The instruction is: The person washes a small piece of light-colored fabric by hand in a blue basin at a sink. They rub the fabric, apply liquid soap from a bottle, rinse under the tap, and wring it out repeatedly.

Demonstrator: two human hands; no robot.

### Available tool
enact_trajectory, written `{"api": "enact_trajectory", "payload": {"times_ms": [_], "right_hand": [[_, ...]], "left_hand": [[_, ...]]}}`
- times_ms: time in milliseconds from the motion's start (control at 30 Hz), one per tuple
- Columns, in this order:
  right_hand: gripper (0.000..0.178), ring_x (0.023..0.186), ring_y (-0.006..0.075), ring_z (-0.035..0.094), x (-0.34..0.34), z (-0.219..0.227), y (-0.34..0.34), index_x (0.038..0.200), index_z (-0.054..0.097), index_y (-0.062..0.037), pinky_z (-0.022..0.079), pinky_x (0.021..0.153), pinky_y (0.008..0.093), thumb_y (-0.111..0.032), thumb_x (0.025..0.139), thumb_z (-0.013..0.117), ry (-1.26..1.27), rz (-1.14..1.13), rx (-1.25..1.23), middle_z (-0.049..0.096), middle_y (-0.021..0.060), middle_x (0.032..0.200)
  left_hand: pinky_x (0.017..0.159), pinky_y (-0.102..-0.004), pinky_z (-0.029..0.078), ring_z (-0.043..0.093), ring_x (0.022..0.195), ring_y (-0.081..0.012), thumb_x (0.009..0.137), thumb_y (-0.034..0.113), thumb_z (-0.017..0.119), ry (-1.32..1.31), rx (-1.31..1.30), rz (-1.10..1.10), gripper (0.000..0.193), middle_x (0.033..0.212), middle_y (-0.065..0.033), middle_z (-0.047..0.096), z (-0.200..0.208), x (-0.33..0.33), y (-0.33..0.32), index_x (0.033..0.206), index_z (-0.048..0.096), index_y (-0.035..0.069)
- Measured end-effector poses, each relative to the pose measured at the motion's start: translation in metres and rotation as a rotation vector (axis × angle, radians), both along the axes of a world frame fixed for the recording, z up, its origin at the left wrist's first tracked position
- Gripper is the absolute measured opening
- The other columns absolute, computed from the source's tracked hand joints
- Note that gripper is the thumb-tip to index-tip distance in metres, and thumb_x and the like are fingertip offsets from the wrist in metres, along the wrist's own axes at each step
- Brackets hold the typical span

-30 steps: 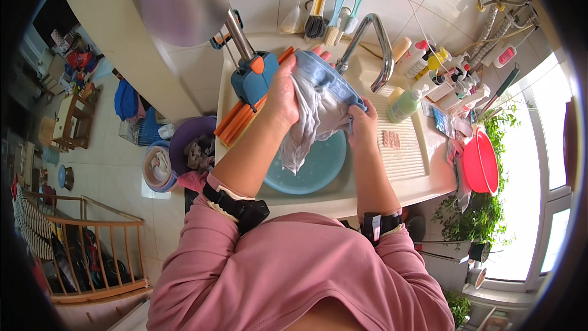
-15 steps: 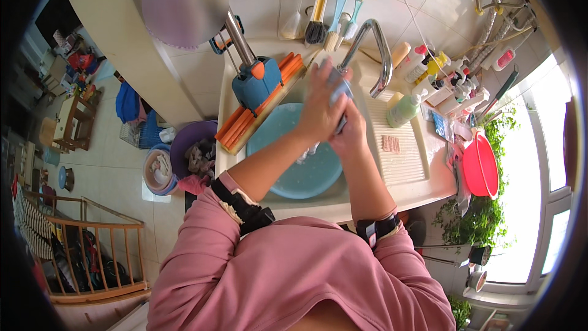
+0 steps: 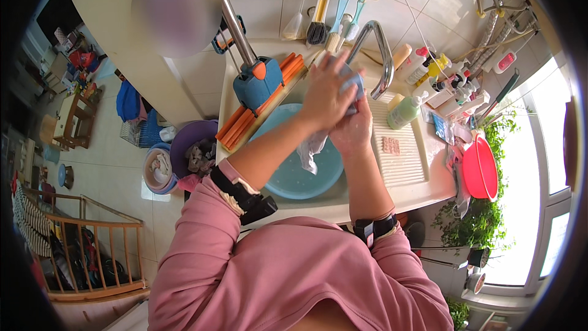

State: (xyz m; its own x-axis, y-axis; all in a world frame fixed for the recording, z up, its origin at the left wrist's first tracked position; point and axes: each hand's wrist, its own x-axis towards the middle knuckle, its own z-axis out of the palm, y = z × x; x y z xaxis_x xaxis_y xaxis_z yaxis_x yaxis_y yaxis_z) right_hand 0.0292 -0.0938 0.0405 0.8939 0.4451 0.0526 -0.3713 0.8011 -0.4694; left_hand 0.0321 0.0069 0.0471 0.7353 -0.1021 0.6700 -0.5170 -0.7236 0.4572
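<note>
Both hands, the left hand [image 3: 327,95] and right hand [image 3: 354,130], closed tightly around a wet cloth [image 3: 312,150], wringing it above the blue basin [image 3: 288,178].

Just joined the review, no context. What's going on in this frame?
A person in a pink top stands at a white sink, both hands raised over a light blue basin. The left hand and right hand are pressed together around a bunched wet cloth, whose pale end hangs down toward the basin. This happens just under the metal tap. A mop head leans at the sink's left edge.
</note>
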Motion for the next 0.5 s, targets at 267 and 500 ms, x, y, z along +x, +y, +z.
{"api": "enact_trajectory", "payload": {"times_ms": [267, 500], "right_hand": [[0.042, 0.101, 0.0207, 0.056, -0.007, 0.008, 0.008, 0.127, 0.043, -0.0072, 0.048, 0.085, 0.0348, -0.007, 0.088, 0.058, -0.058, -0.154, -0.304, 0.055, 0.0086, 0.112], [0.035, 0.093, 0.019, 0.06, 0.0, 0.01, -0.02, 0.115, 0.051, 0.0032, 0.05, 0.081, 0.0329, -0.005, 0.084, 0.063, 0.011, -0.105, -0.559, 0.06, 0.0114, 0.103]], "left_hand": [[0.093, -0.0353, 0.043, 0.055, 0.107, -0.0229, 0.097, 0.033, 0.039, 0.476, -1.426, -0.547, 0.046, 0.119, -0.0152, 0.057, -0.001, 0.012, 0.008, 0.126, 0.044, -0.002], [0.086, -0.0367, 0.049, 0.061, 0.097, -0.0249, 0.1, 0.03, 0.035, 0.641, -1.91, -0.665, 0.039, 0.106, -0.0174, 0.063, 0.007, 0.011, 0.023, 0.113, 0.052, -0.003]]}}
